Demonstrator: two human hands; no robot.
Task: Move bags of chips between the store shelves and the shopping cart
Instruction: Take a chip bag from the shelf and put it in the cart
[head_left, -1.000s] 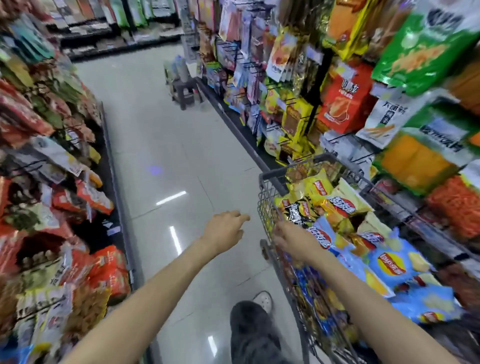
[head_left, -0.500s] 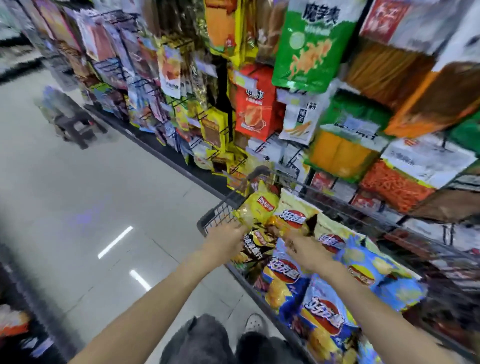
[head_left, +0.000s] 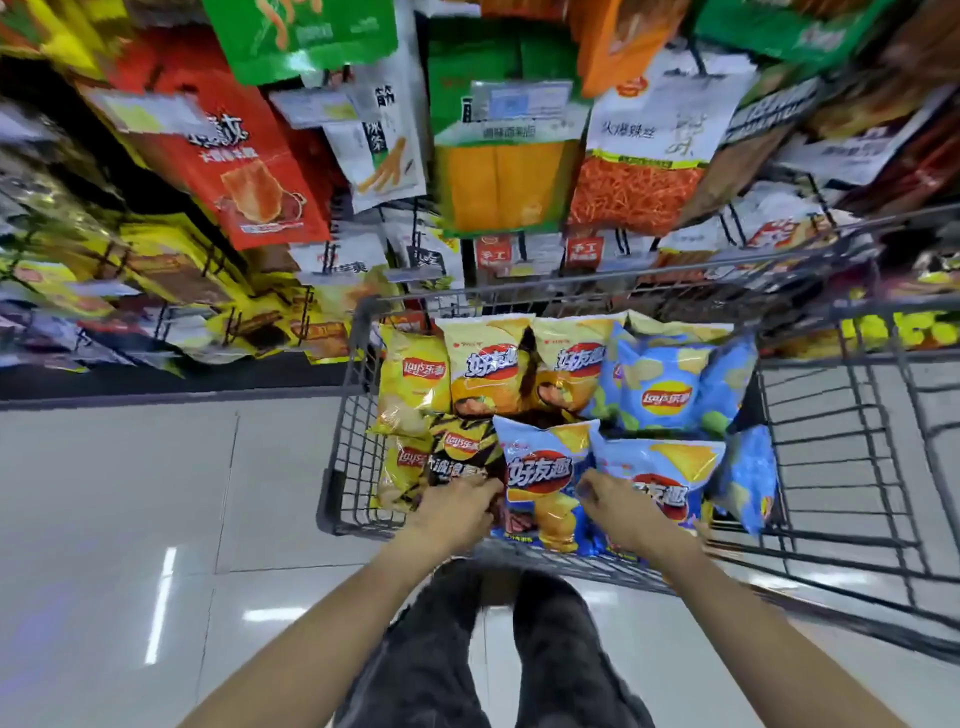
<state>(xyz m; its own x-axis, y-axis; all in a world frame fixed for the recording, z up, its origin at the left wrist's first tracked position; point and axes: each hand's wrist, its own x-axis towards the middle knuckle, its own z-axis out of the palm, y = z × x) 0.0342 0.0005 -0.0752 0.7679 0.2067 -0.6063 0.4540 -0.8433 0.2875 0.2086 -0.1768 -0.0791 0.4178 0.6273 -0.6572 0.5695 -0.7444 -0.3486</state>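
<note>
A grey wire shopping cart (head_left: 340, 467) stands in front of me, filled with several bags of chips. Yellow bags (head_left: 413, 382) lie at its far left and blue bags (head_left: 667, 389) at its right. A black-and-yellow bag (head_left: 462, 447) sits near the left wall. A blue bag with a red logo (head_left: 543, 480) stands at the near middle. My left hand (head_left: 457, 506) curls on its left edge. My right hand (head_left: 618, 512) presses its right edge, next to a second blue bag (head_left: 670, 467). The fingertips are partly hidden by the bags.
Store shelves (head_left: 498, 171) hung with red, green, orange and white snack packets rise just beyond the cart. The tiled aisle floor (head_left: 130, 493) stretches to the left. My dark trouser legs (head_left: 467, 649) are below the cart's near rim.
My view has swung right to face the cart and shelves head-on. Both hands have moved from the cart's near corner down into it, onto the middle blue bag.
</note>
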